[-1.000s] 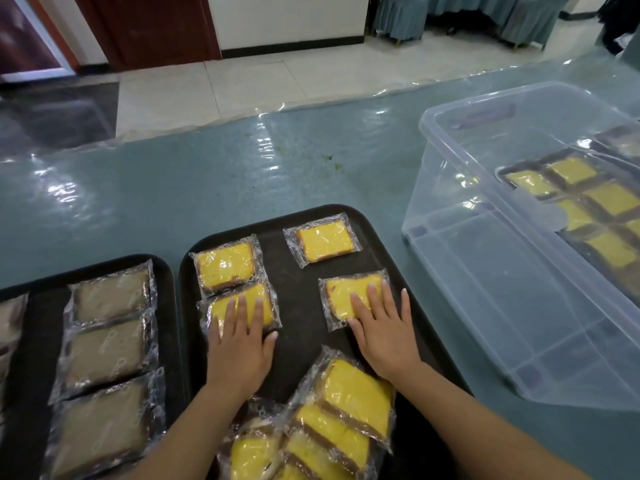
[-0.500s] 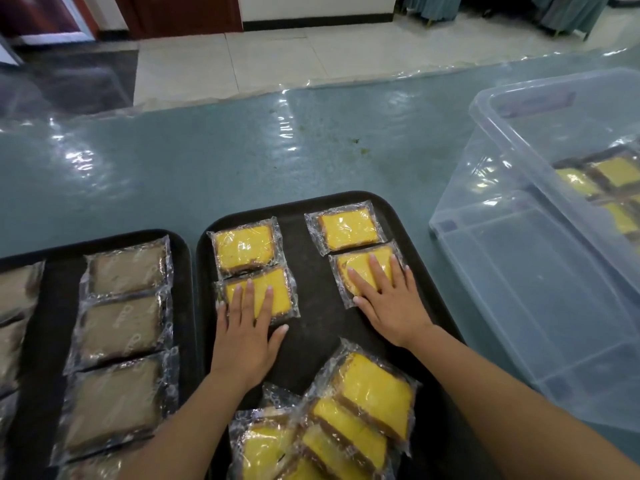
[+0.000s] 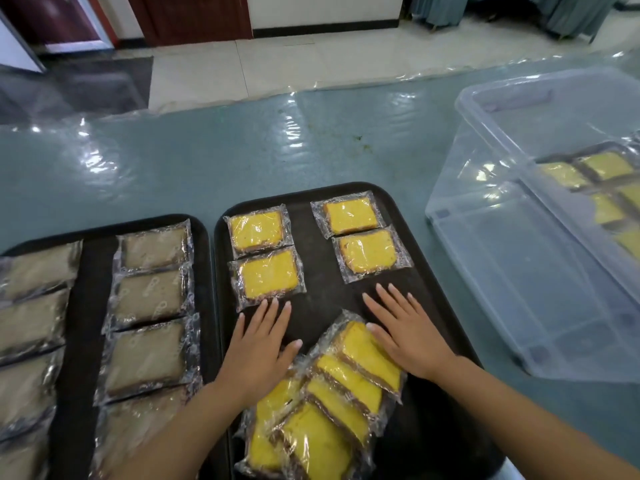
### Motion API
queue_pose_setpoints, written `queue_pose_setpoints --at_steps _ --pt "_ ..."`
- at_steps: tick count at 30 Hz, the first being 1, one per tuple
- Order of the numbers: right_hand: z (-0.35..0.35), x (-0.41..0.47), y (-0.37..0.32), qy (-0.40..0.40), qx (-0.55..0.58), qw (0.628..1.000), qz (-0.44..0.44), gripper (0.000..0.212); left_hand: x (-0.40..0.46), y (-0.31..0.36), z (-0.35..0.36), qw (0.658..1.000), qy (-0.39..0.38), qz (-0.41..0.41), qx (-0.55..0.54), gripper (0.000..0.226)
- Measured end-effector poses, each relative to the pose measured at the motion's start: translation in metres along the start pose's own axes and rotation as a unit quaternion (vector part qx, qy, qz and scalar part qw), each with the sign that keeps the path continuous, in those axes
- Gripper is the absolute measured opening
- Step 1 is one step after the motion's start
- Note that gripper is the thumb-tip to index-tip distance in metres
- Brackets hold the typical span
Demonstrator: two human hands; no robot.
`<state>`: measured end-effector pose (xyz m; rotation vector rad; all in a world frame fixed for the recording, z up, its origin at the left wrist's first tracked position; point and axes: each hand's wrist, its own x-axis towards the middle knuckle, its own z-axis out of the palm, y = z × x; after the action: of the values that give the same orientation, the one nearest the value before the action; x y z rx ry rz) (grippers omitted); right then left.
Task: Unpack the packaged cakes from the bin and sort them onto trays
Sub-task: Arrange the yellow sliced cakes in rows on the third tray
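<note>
Resting flat with fingers spread on the black tray (image 3: 408, 199): left hand (image 3: 258, 344) below four laid-out yellow cakes (image 3: 268, 275), right hand (image 3: 407, 332) touching the loose pile (image 3: 332, 403). More in the clear bin (image 3: 519, 271) on the desk (image 3: 173, 168).

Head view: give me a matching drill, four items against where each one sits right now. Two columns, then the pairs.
Items
1. brown packaged cakes
2. four yellow packaged cakes laid flat
3. loose pile of yellow cakes
4. clear plastic bin

Places
A. near end of the middle tray, between the left hand and right hand
B. on the table, right of both trays
C. in two columns on the left tray
D. in two pairs at the far end of the middle tray

Pairs: 1-C, 2-D, 3-A, 4-B
</note>
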<state>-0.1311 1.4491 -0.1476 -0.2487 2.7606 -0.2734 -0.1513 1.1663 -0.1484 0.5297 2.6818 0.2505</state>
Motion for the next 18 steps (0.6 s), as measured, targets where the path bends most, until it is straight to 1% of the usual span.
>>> queue_pose_setpoints --at_steps 1,3,5,6,8,9,11,13,14,16,18 --pt "0.001 -0.013 -0.002 -0.001 0.016 1.0 0.001 0.067 -0.01 0.004 0.001 1.0 -0.002 0.008 0.005 0.086" --pt "0.003 -0.037 -0.009 -0.007 0.048 0.999 -0.006 0.071 -0.027 0.013 0.002 1.0 -0.002 0.025 0.007 0.071" --pt "0.005 -0.057 -0.017 -0.006 0.064 0.998 -0.023 0.074 -0.04 0.023 -0.001 0.999 -0.007 0.041 -0.021 0.058" --pt "0.008 -0.066 -0.02 -0.006 0.052 0.998 -0.032 0.071 -0.045 0.029 -0.003 0.998 -0.007 0.055 -0.041 0.055" --pt "0.019 -0.078 -0.021 0.002 0.003 0.998 -0.055 0.055 -0.051 0.038 0.001 0.995 -0.015 0.08 -0.051 0.054" --pt "0.023 -0.08 -0.02 0.001 -0.018 0.999 -0.048 0.05 -0.053 0.042 0.002 0.995 -0.019 0.091 -0.04 0.055" --pt "0.028 -0.08 -0.013 0.006 -0.035 0.999 -0.02 0.047 -0.054 0.044 0.013 0.995 -0.019 0.097 0.0 0.061" --pt "0.022 -0.08 -0.007 0.019 -0.058 0.998 -0.004 0.046 -0.056 0.045 0.02 0.994 -0.001 0.089 0.058 0.063" --pt "0.019 -0.079 -0.004 0.021 -0.063 0.998 -0.001 0.051 -0.058 0.045 0.021 0.995 -0.006 0.077 0.069 0.06" --pt "0.016 -0.077 0.004 0.022 -0.056 0.998 0.006 0.066 -0.058 0.046 0.021 0.993 -0.001 0.083 0.087 0.056" --pt "0.014 -0.075 0.004 0.031 -0.048 0.998 0.027 0.072 -0.057 0.051 0.018 0.99 0.005 0.107 0.091 0.053"
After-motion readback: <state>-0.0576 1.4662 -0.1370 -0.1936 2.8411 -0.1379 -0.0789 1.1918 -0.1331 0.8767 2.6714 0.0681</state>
